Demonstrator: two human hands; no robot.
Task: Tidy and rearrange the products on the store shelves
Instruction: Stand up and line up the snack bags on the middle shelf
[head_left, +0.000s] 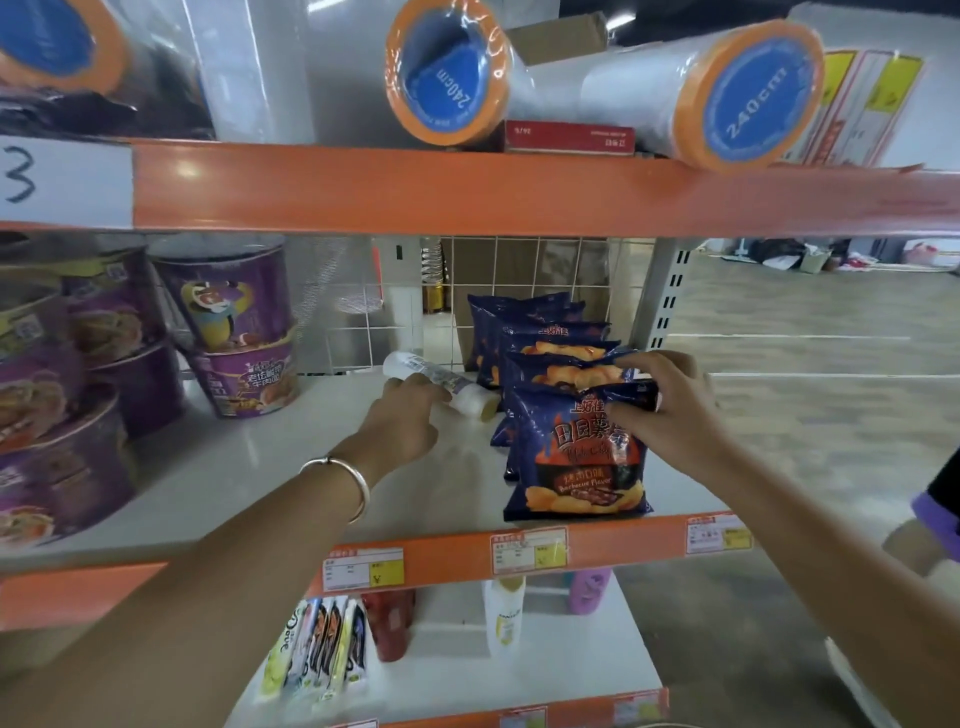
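Up front, chip bag (576, 457) under right fingers (631, 410)

On the middle shelf (260, 467), noodle cups (234, 322) stand left, a lying bottle (441, 382) centre, and chip bags (566, 395) in 1 front-to-back row right.

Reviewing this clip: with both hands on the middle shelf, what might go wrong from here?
1. The white bottle lies on its side under the left hand; a nudge might roll it into the chip bags.
2. The front chip bag stands at the shelf edge, gripped only at its top by the right hand; it may tip off forward.
3. The bags behind lean in a row and may topple together.
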